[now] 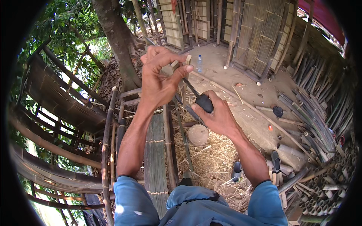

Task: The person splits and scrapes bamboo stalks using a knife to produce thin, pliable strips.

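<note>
Raised at the upper middle, my left hand (pixel 160 77) is closed, pinching a small pale piece of bamboo (pixel 188 59) between thumb and forefinger. Lower and to its right, my right hand (pixel 218 116) wraps round the bulky black handle of a long, narrow-bladed tool (pixel 194 88). Its dark blade slants up and left, passing by the bamboo piece and behind my left fingers. A thin grey tip (pixel 150 40) shows past my left knuckles, roughly in line with the blade. My fingers hide the blade's middle, so I cannot tell whether it touches the bamboo.
A bamboo bench (pixel 155 150) stands by my left arm. Below my hands are a round wooden block (pixel 197 135) and straw-like shavings (pixel 211 162). Slippers (pixel 236 171), a water bottle (pixel 199 64) and a long pole (pixel 241 101) lie or stand around. Cut bamboo (pixel 320 188) is piled at right.
</note>
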{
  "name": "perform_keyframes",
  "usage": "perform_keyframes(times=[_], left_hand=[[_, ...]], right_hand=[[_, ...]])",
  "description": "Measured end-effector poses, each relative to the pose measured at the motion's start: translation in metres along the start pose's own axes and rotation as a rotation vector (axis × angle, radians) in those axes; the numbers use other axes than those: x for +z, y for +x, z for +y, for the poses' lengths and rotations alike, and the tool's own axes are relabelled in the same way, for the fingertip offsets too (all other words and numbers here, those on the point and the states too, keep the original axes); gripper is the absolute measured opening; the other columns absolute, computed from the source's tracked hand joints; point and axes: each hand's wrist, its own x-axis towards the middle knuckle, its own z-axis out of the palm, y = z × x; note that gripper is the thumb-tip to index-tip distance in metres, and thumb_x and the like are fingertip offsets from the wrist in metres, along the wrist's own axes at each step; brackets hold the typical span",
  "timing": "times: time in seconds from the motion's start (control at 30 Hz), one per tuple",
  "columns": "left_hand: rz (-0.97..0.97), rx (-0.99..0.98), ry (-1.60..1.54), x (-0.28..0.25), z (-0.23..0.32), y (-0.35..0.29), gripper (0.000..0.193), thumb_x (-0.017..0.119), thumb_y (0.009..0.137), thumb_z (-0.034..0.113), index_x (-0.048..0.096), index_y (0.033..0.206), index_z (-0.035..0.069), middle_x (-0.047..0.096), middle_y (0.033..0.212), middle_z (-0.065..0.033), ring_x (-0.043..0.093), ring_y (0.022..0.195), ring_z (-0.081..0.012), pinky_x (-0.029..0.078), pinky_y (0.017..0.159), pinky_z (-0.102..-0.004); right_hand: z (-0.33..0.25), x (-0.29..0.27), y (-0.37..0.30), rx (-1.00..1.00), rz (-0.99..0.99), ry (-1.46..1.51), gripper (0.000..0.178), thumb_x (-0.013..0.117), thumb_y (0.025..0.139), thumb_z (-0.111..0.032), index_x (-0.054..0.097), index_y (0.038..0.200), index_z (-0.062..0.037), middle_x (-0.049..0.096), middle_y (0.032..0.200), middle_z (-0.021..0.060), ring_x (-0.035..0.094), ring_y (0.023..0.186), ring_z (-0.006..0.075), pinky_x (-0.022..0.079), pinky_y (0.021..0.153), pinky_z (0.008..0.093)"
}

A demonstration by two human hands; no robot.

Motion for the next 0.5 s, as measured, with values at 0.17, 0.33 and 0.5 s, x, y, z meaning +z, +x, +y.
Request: perform_keyframes(times=[0.17, 0.33, 0.5], left_hand=[[-0.037, -0.063, -0.172, -0.018, -0.021, -0.004, 0.022, 0.086, 0.083, 0.008, 0.077, 0.103, 0.006, 0.068, 0.093, -0.0016, 0.056, 0.094, -0.0167, 0.046, 0.087, -0.0337], [0.12, -0.214, -0.306, 0.008, -0.026, -0.012, 0.022, 0.078, 0.091, 0.013, 0.071, 0.111, 0.005, 0.069, 0.094, -0.0054, 0.07, 0.077, -0.0153, 0.06, 0.072, -0.0337], [0.136, -0.086, -0.138, -0.014, -0.028, 0.06, 0.018, 0.078, 0.092, 0.018, 0.072, 0.103, 0.004, 0.071, 0.092, -0.007, 0.069, 0.073, -0.0152, 0.058, 0.066, -0.0315]], right_hand=[[0.104, 0.05, 0.024, 0.144, -0.151, -0.115, 0.035, 0.074, 0.092, -0.026, 0.063, 0.104, 0.0045, 0.068, 0.087, 0.0213, 0.066, 0.077, 0.0301, 0.052, 0.071, 0.0412], [0.124, 0.082, 0.051, 0.036, -0.034, -0.204, 0.035, 0.073, 0.091, -0.022, 0.063, 0.105, 0.0083, 0.068, 0.077, 0.0235, 0.07, 0.067, 0.0356, 0.056, 0.064, 0.0444], [0.073, 0.045, 0.062, -0.09, 0.183, -0.223, 0.037, 0.074, 0.093, -0.025, 0.063, 0.11, 0.0064, 0.071, 0.077, 0.0249, 0.074, 0.069, 0.036, 0.057, 0.06, 0.0425]])
